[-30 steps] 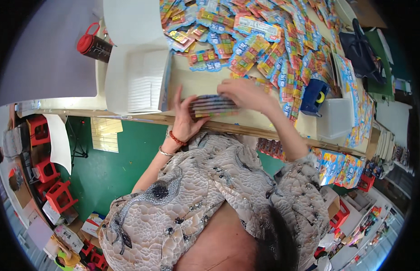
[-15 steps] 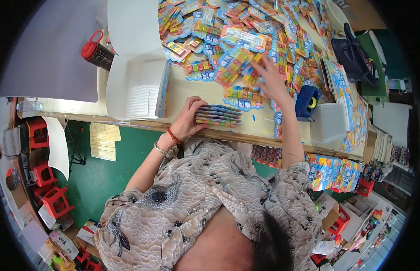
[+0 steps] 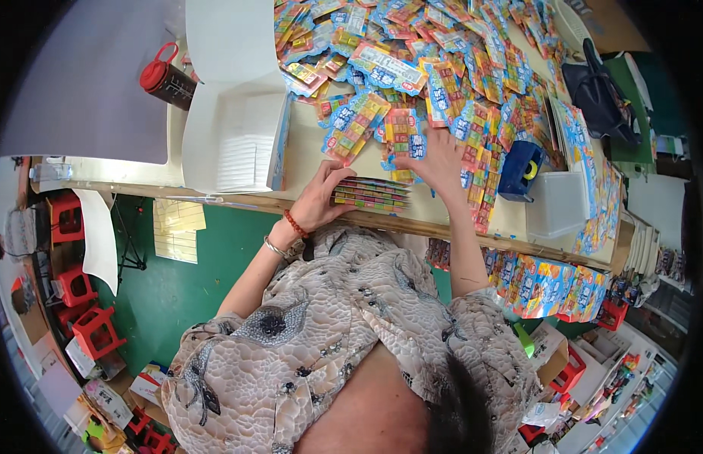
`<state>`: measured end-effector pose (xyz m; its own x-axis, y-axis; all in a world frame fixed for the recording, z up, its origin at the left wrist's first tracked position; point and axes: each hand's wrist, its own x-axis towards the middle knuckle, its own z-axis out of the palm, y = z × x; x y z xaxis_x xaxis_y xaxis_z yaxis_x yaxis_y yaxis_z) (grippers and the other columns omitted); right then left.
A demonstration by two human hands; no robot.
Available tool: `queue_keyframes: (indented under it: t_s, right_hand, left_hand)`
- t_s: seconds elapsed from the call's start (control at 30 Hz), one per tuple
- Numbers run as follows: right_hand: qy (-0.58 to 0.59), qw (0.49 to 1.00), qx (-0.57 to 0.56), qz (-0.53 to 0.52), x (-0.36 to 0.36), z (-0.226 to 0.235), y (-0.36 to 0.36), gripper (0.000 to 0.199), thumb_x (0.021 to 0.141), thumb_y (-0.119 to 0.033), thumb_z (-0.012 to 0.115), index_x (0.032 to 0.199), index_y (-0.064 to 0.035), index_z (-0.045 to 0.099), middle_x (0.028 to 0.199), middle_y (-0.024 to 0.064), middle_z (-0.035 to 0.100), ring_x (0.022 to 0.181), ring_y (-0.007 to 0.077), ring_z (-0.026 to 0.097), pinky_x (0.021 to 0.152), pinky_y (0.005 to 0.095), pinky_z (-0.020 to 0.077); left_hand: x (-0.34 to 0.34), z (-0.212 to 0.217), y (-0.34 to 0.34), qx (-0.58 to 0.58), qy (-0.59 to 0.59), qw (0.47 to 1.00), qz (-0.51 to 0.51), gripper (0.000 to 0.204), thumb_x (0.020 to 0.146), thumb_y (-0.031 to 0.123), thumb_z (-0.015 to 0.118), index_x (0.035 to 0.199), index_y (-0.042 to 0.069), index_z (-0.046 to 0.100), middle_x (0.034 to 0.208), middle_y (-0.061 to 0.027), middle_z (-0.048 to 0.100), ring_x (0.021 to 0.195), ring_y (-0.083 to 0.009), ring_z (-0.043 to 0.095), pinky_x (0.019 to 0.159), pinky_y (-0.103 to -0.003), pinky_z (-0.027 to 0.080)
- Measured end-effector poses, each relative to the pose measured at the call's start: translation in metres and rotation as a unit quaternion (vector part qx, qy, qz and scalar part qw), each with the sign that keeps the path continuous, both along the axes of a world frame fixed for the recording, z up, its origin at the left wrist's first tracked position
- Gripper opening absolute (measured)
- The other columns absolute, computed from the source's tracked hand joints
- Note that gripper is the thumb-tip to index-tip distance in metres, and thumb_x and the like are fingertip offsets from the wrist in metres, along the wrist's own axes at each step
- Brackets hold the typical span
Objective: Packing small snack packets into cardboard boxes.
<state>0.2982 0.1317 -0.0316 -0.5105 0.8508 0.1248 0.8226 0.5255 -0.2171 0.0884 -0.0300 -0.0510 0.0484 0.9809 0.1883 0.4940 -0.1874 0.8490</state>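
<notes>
My left hand [image 3: 319, 198] is closed around the left end of a small stack of colourful blister cards [image 3: 372, 194], held edge-up near the table's front edge. Just beyond and to the right, my right hand [image 3: 440, 168] has its thumb and fingers about the lower right of a single blister card [image 3: 403, 136] with red and yellow cells and a blue scalloped edge. Another loose blister card [image 3: 356, 126] lies tilted to its left. Some of the right hand's fingertips are hidden.
A large heap of blister cards [image 3: 412, 34] covers the far table. At left stand an open white box [image 3: 234, 144] and a dark bottle with red lid [image 3: 168, 82]. At right are a blue tape dispenser [image 3: 521, 172], a clear plastic tub [image 3: 557, 204] and a dark bag [image 3: 602, 94].
My right hand has come nearer and slightly left from the heap, bringing a blister card toward the stack. More cards now lie by the tape dispenser. My left hand keeps holding the stack.
</notes>
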Motion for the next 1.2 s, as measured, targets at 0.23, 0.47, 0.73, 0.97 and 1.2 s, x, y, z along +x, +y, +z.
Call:
queue_keyframes:
  t_s: [0.23, 0.47, 0.73, 0.97, 1.2]
  right_hand:
    - [0.288, 0.938, -0.183, -0.062, 0.006, 0.01, 0.008, 0.034, 0.085, -0.023, 0.065, 0.108, 0.002, 0.06, 0.087, 0.0128, 0.066, 0.078, 0.0187, 0.064, 0.068, 0.0303, 0.0496]
    - [0.189, 0.912, -0.23, 0.281, -0.017, 0.027, -0.018, 0.019, 0.09, -0.018, 0.055, 0.099, -0.0055, 0.066, 0.077, 0.006, 0.066, 0.069, 0.0155, 0.061, 0.064, 0.0316, 0.0486]
    - [0.1, 0.942, 0.012, 0.32, -0.094, 0.032, 0.048, 0.04, 0.081, -0.028, 0.065, 0.118, -0.015, 0.058, 0.119, 0.0077, 0.056, 0.115, 0.0281, 0.049, 0.094, 0.0459, 0.0387]
    - [0.063, 0.947, -0.017, 0.313, -0.067, 0.03, 0.038, 0.045, 0.075, -0.018, 0.071, 0.116, -0.0094, 0.052, 0.12, 0.0119, 0.054, 0.12, 0.0314, 0.047, 0.1, 0.0477, 0.0351]
    - [0.122, 0.875, -0.369, 0.289, -0.016, 0.034, 0.021, 0.022, 0.086, -0.018, 0.062, 0.102, -0.0022, 0.062, 0.088, 0.0108, 0.064, 0.082, 0.0265, 0.062, 0.074, 0.0336, 0.0462]
  left_hand:
    - [0.008, -0.004, -0.008, 0.048, 0.012, 0.998, 0.026, 0.07, 0.062, 0.006, 0.083, 0.123, 0.01, 0.049, 0.138, -0.0176, 0.028, 0.116, -0.0337, 0.048, 0.095, -0.042, 0.047]
    - [0.009, -0.001, -0.006, 0.075, -0.02, 0.992, 0.097, 0.087, 0.06, 0.006, 0.086, 0.132, 0.007, 0.037, 0.143, -0.0196, 0.027, 0.121, -0.029, 0.044, 0.096, -0.042, 0.045]
    - [-0.001, -0.01, -0.008, -0.002, -0.072, 0.997, 0.024, 0.078, 0.059, 0.007, 0.083, 0.126, 0.005, 0.044, 0.115, -0.0153, 0.049, 0.106, -0.0302, 0.053, 0.091, -0.036, 0.046]
    - [0.012, -0.018, -0.013, 0.054, 0.011, 0.993, 0.108, 0.072, 0.06, 0.016, 0.083, 0.122, 0.006, 0.046, 0.127, -0.0216, 0.041, 0.119, -0.039, 0.042, 0.101, -0.043, 0.038]
    - [0.008, -0.015, -0.005, 0.063, -0.046, 0.99, 0.116, 0.123, 0.057, 0.014, 0.086, 0.149, 0.005, 0.003, 0.135, -0.0231, 0.034, 0.125, -0.0391, 0.036, 0.107, -0.044, 0.031]
